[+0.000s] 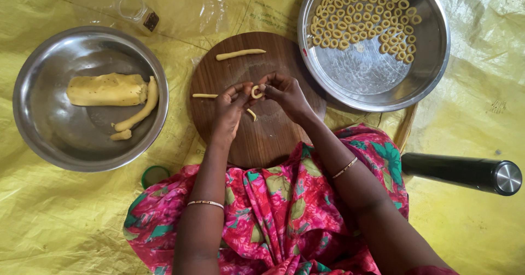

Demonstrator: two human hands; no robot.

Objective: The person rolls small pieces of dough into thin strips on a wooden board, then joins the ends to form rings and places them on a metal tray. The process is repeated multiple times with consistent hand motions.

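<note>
Both hands, left [228,108] and right [284,92], are pinched shut on one dough ring [256,92] over my board [257,97], and I reckon squeezing harder would snap its seam.

Yellow plastic sheet [65,220] carries round wooden board [262,138], two steel bowls [49,138] [432,62], jar [136,10], green lid [155,175].

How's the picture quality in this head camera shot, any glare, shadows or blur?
Head view: soft, even daylight with only faint shadows under the left hand and right hand; bright glare on the bare floor of the right steel plate and the yellow sheet; focus sharp on the dough ring and wooden board; mild wide-angle stretch at the edges.
</note>
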